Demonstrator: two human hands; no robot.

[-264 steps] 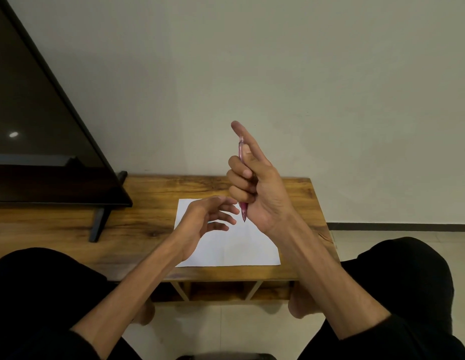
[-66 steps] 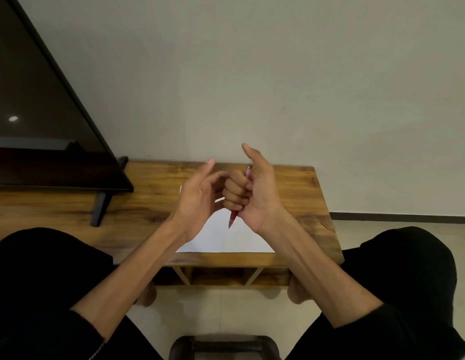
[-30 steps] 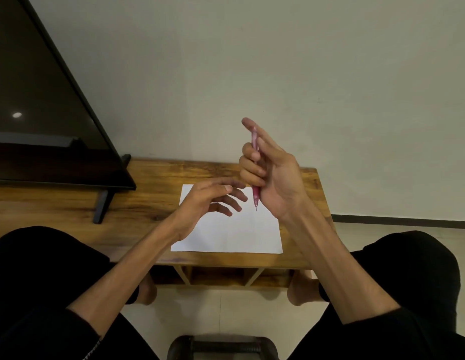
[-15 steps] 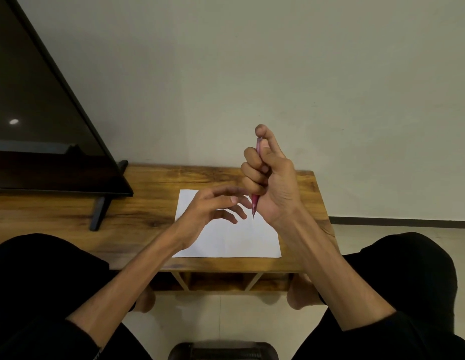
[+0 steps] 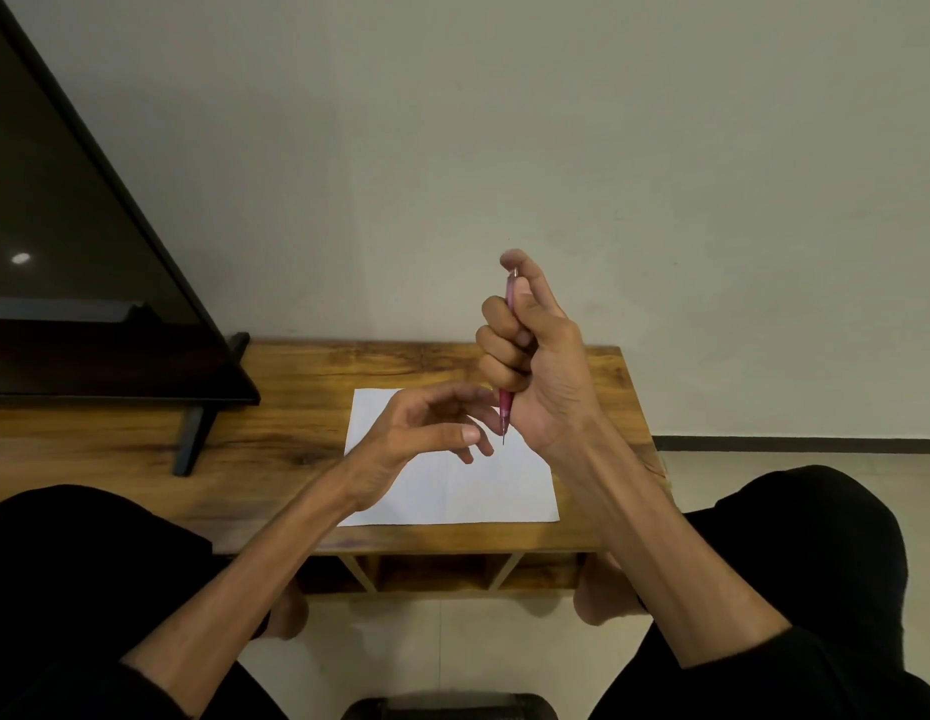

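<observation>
My right hand (image 5: 535, 366) grips a pink mechanical pencil (image 5: 506, 407) upright, tip down, fingers curled round its barrel and the thumb on its top end. The tip hangs above a white sheet of paper (image 5: 483, 491) lying on the wooden table (image 5: 296, 407). My left hand (image 5: 426, 433) hovers over the paper just left of the pencil tip, fingers loosely curled and holding nothing. Whether its fingertips touch the pencil, I cannot tell.
A black flat screen (image 5: 63, 252) on a black stand (image 5: 193, 439) fills the left side of the table. A pale wall stands behind. My knees in black trousers and bare feet are at the table's near edge, above a tiled floor.
Half a second ago the hands were in nearly the same pose. My right thumb has settled on the pencil's top. A second ago the right index finger lay straighter along the pencil.
</observation>
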